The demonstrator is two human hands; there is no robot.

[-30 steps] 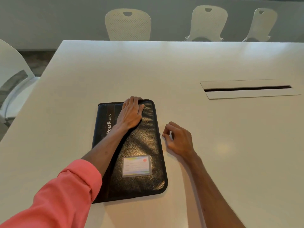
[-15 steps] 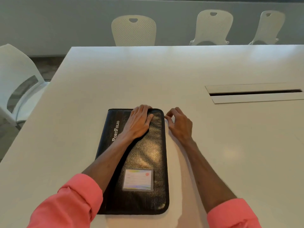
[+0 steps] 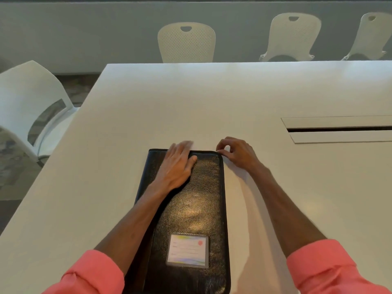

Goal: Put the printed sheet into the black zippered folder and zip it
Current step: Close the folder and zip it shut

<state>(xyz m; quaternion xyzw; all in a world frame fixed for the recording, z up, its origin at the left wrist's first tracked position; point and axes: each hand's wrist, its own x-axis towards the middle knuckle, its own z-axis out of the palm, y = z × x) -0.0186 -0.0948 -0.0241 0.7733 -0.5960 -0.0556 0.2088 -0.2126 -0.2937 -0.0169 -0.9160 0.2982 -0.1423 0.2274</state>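
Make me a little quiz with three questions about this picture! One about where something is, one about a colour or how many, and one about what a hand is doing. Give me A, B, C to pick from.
1. Where is the clear card pocket on the black folder?
A. On the end nearest the person
B. On the far end
C. Under the left hand

2. How many white chairs stand behind the table's far edge?
A. One
B. Three
C. Five

3. What is the left hand doing?
A. Holding a pen
B. Hanging off the table
C. Lying flat on the folder

Answers:
1. A, the pocket sits low on the cover, between the pink sleeves.
2. B, three chair backs show along the far side; a fourth chair stands at the left.
3. C, its palm presses the folder's far end, while the right hand pinches at the far right corner.
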